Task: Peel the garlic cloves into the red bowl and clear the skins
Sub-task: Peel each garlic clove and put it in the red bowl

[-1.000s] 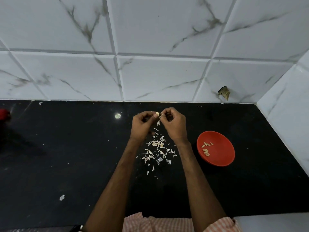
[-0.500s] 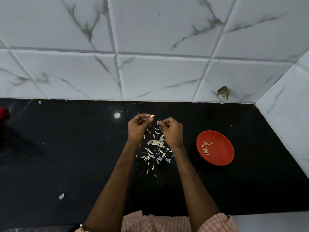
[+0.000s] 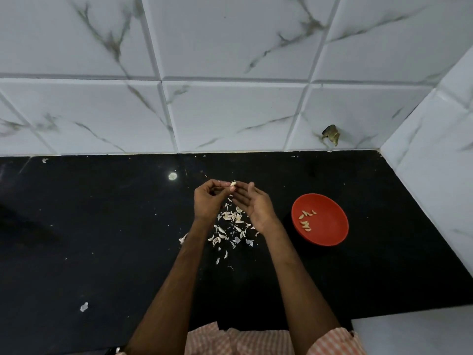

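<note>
My left hand (image 3: 208,199) pinches a small pale garlic clove (image 3: 233,183) at its fingertips, above the black counter. My right hand (image 3: 252,204) is beside it, palm up with fingers relaxed and straight, holding nothing; its fingertips come close to the clove. Beneath both hands lies a scatter of garlic skins (image 3: 230,228). The red bowl (image 3: 330,230) sits to the right of my right hand and holds several peeled cloves (image 3: 305,220).
The black counter (image 3: 102,239) ends at a white marbled tile wall behind and on the right. A stray skin piece (image 3: 84,306) lies at the near left. A dark leaf-like scrap (image 3: 331,135) sticks to the wall tile.
My right hand has let go of the skin it was pulling and has turned palm up with fingers spread. My left hand still holds the clove.
</note>
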